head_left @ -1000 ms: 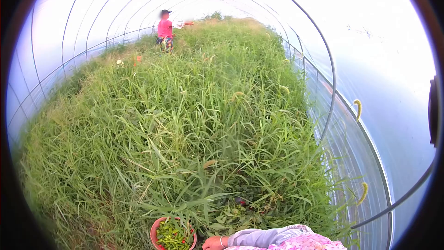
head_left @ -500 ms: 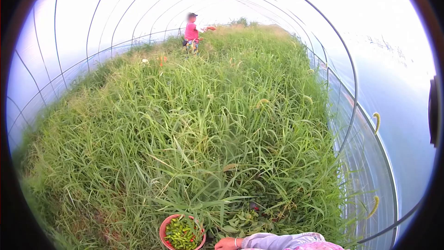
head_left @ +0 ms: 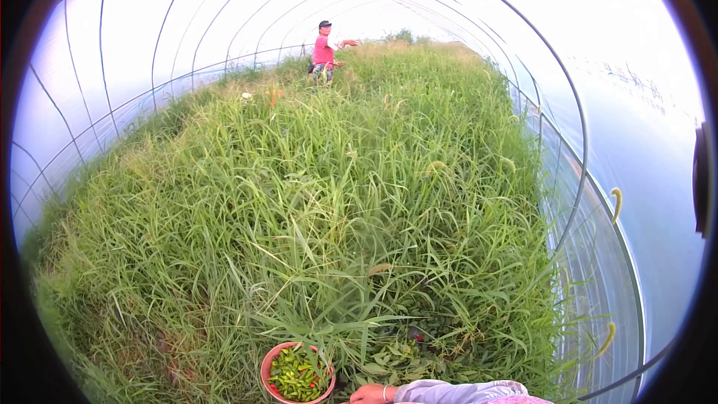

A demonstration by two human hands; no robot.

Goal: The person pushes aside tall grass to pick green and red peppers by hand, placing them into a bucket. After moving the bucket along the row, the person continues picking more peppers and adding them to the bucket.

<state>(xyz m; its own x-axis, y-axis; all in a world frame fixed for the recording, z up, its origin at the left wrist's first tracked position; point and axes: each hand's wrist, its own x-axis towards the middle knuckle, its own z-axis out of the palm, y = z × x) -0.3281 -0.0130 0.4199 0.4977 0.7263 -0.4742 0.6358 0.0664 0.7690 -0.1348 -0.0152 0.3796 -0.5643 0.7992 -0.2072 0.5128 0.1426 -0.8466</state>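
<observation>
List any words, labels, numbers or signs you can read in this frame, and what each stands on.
None can be read.
The red bowl of green chillies, the person's sleeve and the tunnel's plastic cover show no lettering.
The far co-worker's pink shirt is too small to tell.

The ground before me is overgrown with tall grass; a red basin of green peppers (a few red) sits on it.
</observation>
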